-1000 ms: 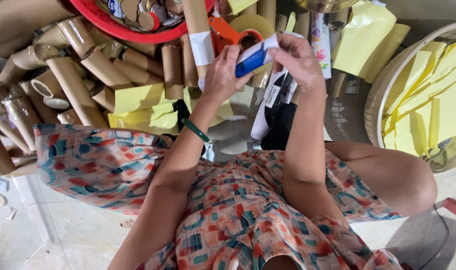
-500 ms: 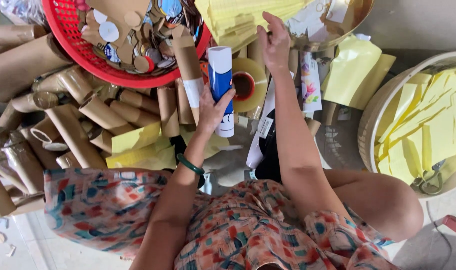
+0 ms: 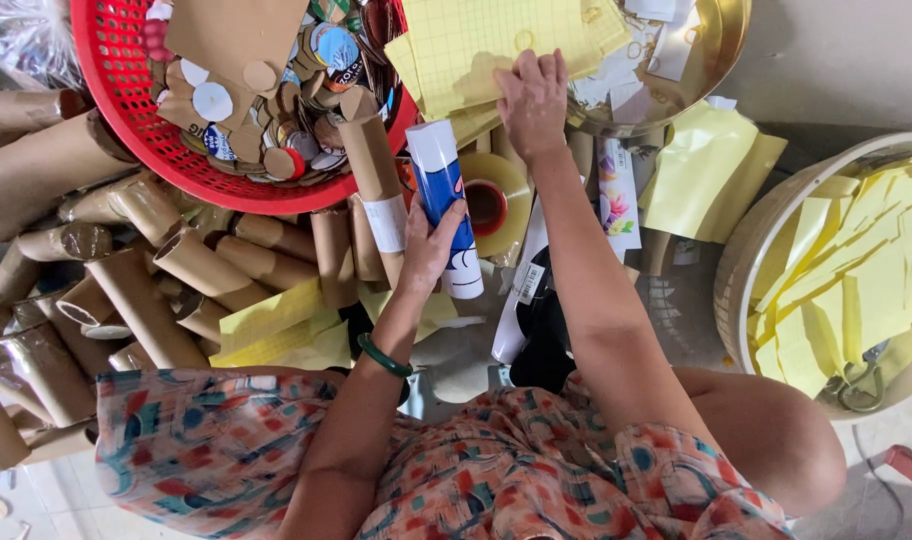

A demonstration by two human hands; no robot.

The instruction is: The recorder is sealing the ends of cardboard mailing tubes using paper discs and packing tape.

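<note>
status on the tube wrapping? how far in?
Done: one blue-and-white wrapped tube, held in the left hand. In hand: the right hand rests on the yellow sheets in the gold tray. Left: many bare cardboard tubes piled beside the red basket.

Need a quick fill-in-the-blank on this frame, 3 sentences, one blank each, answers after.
1. The left hand grips a blue and white ____.
2. The right hand rests on a stack of ____ gridded sheets.
3. The cardboard discs lie in a ____ plastic basket.

Missing words: tube; yellow; red
</note>
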